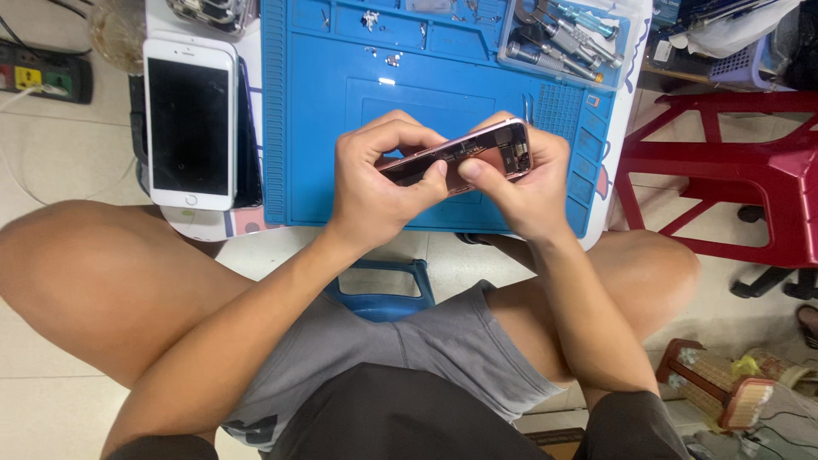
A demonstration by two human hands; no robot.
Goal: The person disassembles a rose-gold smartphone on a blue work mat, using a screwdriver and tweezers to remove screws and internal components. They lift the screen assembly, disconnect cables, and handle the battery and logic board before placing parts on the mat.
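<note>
An opened pink-framed phone body [498, 152] with its inner boards exposed is held tilted above a blue work mat [315, 136]. My left hand [375, 183] wraps around the phone's left half, thumb pressing on the inside. My right hand [528, 192] grips the right half, thumb meeting the left thumb near the middle. Both hands hover over the mat's front edge, just above my knees.
A white phone [189, 119] lies face up with a dark screen at the left of the mat. Screwdrivers [562, 43] sit in the mat's top right tray, with small screws [392, 60] near the top. A red plastic stool [733, 170] stands right; a power strip [43, 77] lies far left.
</note>
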